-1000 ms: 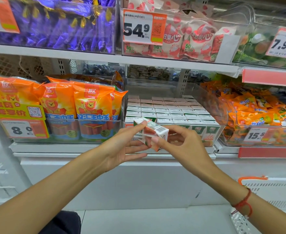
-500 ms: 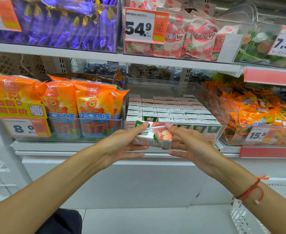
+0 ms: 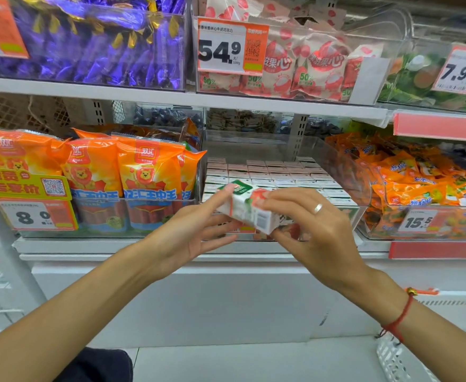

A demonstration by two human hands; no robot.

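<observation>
Bright, even light falls from above and gives the colours full strength. The purple wrappers (image 3: 96, 42) throw sharp white glints, and pale glare streaks the clear bin (image 3: 350, 172) walls. Under the upper shelf (image 3: 171, 97) the light drops off, so the goods at the back sit in dim shade. Shadows on the arms are soft and faint. The 54.9 tag (image 3: 226, 48) reads crisp. The carton (image 3: 249, 213) is smeared by motion, as are the fingertips of the left hand (image 3: 190, 235) and right hand (image 3: 317, 230). The 15.5 tag (image 3: 416, 220) is soft. Wide-angle distortion bows the shelf lines, tilts the post (image 3: 3, 244) and stretches the corners.
</observation>
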